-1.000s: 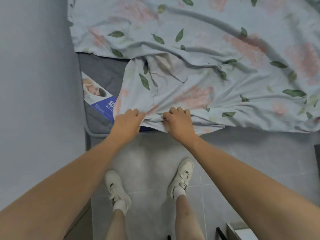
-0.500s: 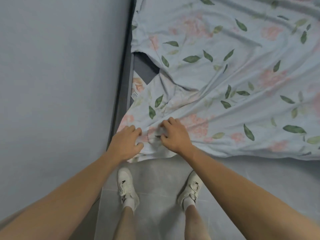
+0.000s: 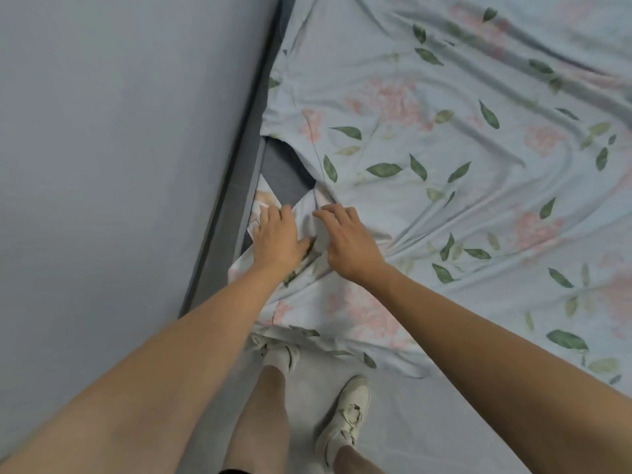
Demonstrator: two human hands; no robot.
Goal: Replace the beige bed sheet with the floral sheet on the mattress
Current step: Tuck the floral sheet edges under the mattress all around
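Both the left hand and right hand lie flat, fingers straight, on the floral sheet mid-frame by the wall; bare mattress corner shows, so rough pushing may drag fabric off again.

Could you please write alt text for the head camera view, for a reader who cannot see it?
Seen from above, a person's left hand and right hand press a rumpled floral sheet at a bed corner beside a grey wall. A patch of grey mattress remains uncovered there, and white sneakers stand on the floor below.
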